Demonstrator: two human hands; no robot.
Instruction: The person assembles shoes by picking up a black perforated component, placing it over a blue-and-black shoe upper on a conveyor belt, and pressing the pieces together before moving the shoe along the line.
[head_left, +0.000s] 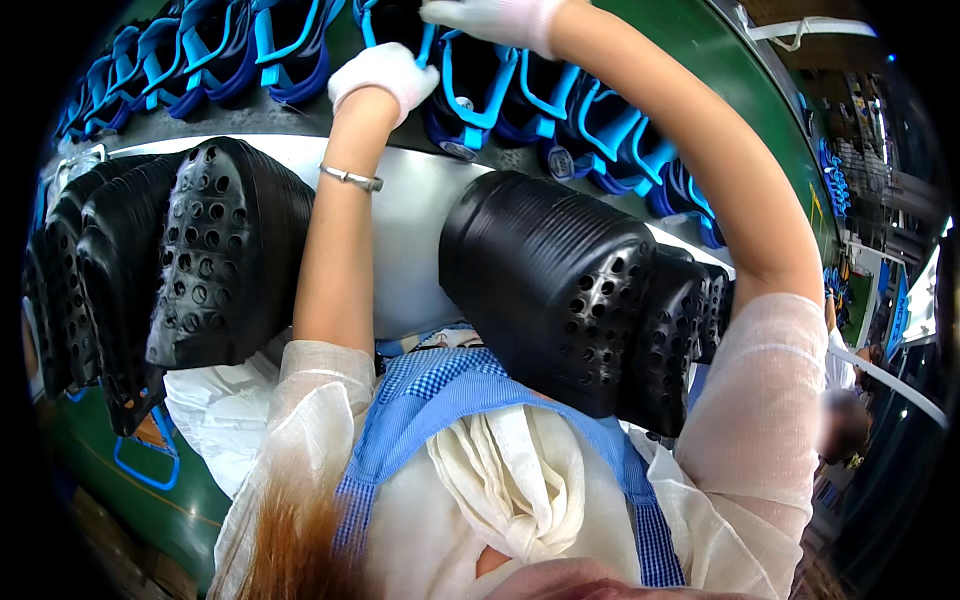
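Observation:
My left hand (385, 75), in a white glove, is curled against a bright blue-framed piece (428, 48) with a dark inside, at the far side of the work surface. Its fingertips are mostly hidden. Above and to the right, my right hand (490, 18), also gloved, reaches over the same piece from the right and is cut off by the upper edge, so its grip cannot be made out. Nearer me, black perforated plastic shells (545, 270) lie nested on the right of my left forearm. Another stack of such shells (215, 260) stands on its left.
More blue-framed pieces (290, 60) stand in a row along a dark strip at the far side, and several (610, 130) continue to the right. A pale, smooth surface (410, 230) lies between the two stacks. Another person (843, 420) is at the far right.

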